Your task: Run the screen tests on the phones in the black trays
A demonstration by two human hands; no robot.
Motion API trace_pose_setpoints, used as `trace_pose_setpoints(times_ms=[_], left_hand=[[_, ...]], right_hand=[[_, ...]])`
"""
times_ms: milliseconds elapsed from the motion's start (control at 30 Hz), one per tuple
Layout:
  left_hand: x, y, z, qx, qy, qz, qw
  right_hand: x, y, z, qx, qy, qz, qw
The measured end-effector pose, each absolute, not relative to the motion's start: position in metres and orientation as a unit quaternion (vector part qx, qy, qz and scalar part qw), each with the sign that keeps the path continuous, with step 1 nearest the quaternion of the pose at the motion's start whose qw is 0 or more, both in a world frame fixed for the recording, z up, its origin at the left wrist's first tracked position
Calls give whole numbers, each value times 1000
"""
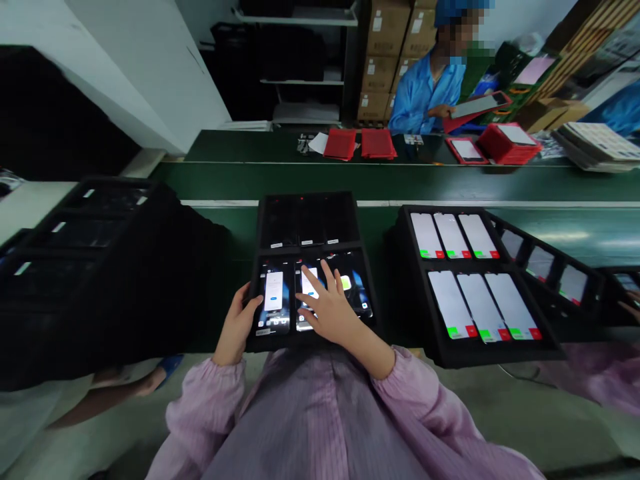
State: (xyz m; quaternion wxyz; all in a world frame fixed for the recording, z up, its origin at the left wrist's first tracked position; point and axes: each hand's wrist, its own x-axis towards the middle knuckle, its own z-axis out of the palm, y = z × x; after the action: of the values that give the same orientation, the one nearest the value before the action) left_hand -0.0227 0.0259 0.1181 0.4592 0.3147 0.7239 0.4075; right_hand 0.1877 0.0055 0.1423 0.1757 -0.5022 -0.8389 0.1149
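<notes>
"Six phones sit in front of you, then?"

"Yes, two rows of three, in a black tray (280, 253) at the near edge of the green bench (240, 181). The far row is dark phones (311, 223) with small white labels at their near ends; the near row is lit."

"And your hands?"

"Apart. My left hand (236, 327) is clamped on the tray's left rim, thumb on top beside the left phone (274, 293). My right hand (333, 313) is over the middle phone (301, 324), palm down, fingers spread, some reaching toward the right phone (357, 283). I can't tell which fingertips touch glass."

"What's on the screens?"

"A white box with a blue button on the left one, a white box between my fingers on the middle one, a yellow-green patch on the right one."

"And around you?"

"To my right, a second tray (480, 357) of six phones, pale screens with green and red blocks. Across the bench, a person in blue (425, 93) holds something red and grey, near red pouches (379, 143)."
</notes>
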Motion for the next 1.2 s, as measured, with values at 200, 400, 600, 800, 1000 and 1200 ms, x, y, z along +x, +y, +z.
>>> trace_pose_setpoints(times_ms=[200,400,600,800,1000,1200], left_hand=[[-26,30,108,328,722,400,460],[-25,36,111,338,734,376,452],[-22,32,117,305,730,388,473],[-22,33,117,303,735,391,464],[-20,33,119,282,736,400,468],[-20,34,119,280,733,410,464]], right_hand=[[192,7,135,-500,-830,113,220],[217,-4,135,-521,-792,88,306],[239,-3,126,-556,-753,65,347],[256,2,113,-620,-708,21,338],[253,11,117,-661,-705,25,256],[216,20,138,-614,-757,60,214]])
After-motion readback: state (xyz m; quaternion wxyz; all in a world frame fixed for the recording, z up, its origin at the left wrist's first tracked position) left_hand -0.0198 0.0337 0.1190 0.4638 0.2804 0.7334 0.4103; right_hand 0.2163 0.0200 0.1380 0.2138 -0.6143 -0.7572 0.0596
